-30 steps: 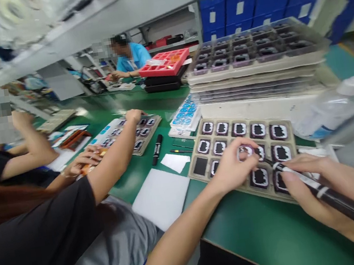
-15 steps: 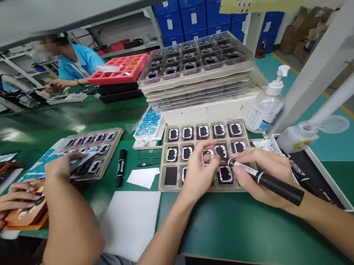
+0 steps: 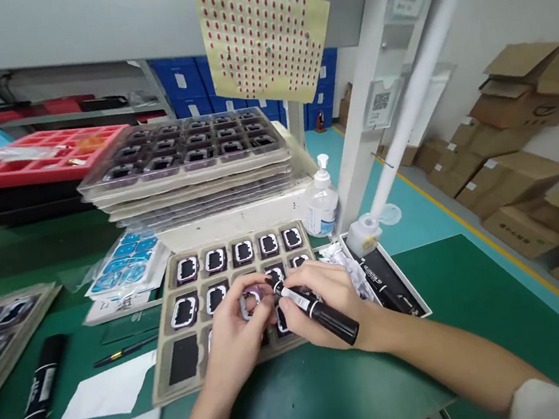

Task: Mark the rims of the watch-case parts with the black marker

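Observation:
My left hand (image 3: 235, 337) pinches a small purple watch case (image 3: 249, 302) with a whitish rim, holding it just above the tray. In my right hand (image 3: 334, 299) is a black marker (image 3: 322, 313), gripped like a pen, its tip end at the case's right side. Whether the tip touches the case I cannot tell. Beneath both hands lies a beige compartment tray (image 3: 164, 380) with rows of similar cases. One front-left pocket shows only its dark bottom. My hands hide part of the nearer rows.
Behind the tray stand stacked trays (image 3: 192, 180) and a pump bottle (image 3: 322, 200). A white box (image 3: 410, 291) holding markers sits to the right. Leftward lie another black marker (image 3: 40, 396), white paper (image 3: 110, 389) and a thin pen (image 3: 125, 351). A post (image 3: 365, 97) rises at the right.
The view has turned right, so the bench items appear further left and a neighbour's arms have left the picture. My hands still hold the watch case and marker close together.

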Motion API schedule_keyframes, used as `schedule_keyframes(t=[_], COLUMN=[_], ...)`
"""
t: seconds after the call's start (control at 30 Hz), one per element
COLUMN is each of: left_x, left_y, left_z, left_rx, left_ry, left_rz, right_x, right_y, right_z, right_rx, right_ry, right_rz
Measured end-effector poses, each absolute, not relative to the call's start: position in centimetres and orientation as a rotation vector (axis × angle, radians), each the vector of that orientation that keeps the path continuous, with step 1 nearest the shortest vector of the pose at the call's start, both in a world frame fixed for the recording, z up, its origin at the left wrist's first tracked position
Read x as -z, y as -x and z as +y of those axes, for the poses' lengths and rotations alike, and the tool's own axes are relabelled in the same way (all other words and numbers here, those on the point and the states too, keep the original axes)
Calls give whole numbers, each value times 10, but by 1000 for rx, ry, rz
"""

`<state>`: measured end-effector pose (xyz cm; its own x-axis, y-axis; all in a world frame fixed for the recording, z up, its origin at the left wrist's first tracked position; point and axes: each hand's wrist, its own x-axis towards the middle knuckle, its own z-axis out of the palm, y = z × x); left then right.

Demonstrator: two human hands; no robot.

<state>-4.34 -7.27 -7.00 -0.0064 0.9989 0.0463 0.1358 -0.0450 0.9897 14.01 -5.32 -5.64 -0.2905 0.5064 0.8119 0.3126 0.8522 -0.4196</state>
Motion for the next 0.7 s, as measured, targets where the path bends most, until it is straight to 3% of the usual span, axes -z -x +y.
schedule_keyframes(t=[0.7], left_x=[69], left_y=[40], left_z=[-82], left_rx=[-1159], left_ry=[-694], left_rz=[789], right_x=[58], right_y=[-144], right_z=[-54], right_rx=[-467], right_ry=[728], right_rz=[-2115])
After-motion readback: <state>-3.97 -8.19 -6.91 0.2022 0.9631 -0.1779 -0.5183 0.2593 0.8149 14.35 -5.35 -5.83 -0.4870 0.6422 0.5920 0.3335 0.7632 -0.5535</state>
